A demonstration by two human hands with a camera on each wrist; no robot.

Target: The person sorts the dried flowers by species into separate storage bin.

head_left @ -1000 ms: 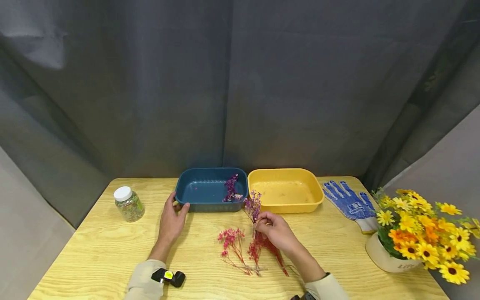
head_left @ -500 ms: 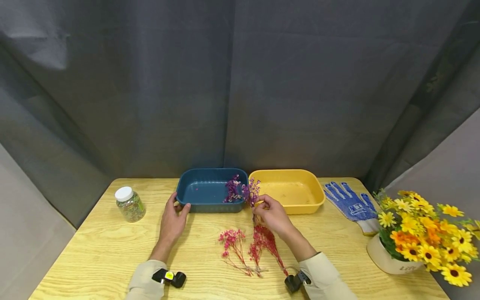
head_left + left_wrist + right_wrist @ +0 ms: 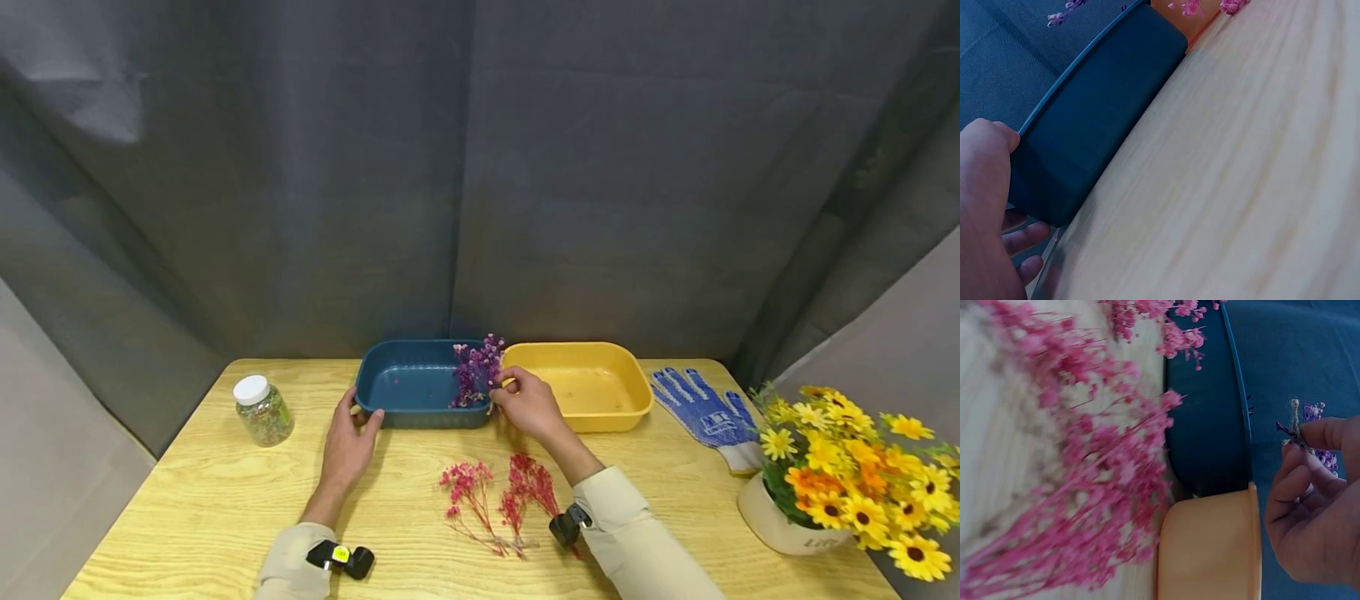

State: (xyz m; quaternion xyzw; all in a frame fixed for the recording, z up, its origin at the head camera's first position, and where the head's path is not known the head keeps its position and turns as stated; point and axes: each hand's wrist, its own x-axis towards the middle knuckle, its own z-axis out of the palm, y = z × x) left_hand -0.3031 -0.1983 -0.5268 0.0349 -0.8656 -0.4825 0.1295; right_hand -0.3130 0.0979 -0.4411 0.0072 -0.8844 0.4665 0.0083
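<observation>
My right hand (image 3: 506, 389) pinches the stem of a purple dried-flower sprig (image 3: 478, 367) over the right end of the blue tray (image 3: 405, 408). More purple sprigs lie inside that end. In the right wrist view, the right hand (image 3: 1300, 440) has its thumb and finger closed on the twine-bound stem of the purple sprig (image 3: 1295, 422), above the blue tray (image 3: 1207, 425). My left hand (image 3: 363, 411) holds the tray's front-left corner. In the left wrist view, the left hand (image 3: 988, 187) has its thumb on the rim of the blue tray (image 3: 1097, 112).
Two pink-red sprigs (image 3: 468, 492) lie on the wooden table (image 3: 187, 500) before the trays. A yellow tray (image 3: 600, 412) sits right of the blue one. A white-lidded jar (image 3: 260, 410) stands at the left. A blue glove (image 3: 701, 408) and a pot of yellow flowers (image 3: 847, 475) are at the right.
My right hand has carried the purple sprig up and away from the table to the blue tray's right end. The left hand has stayed on the tray corner.
</observation>
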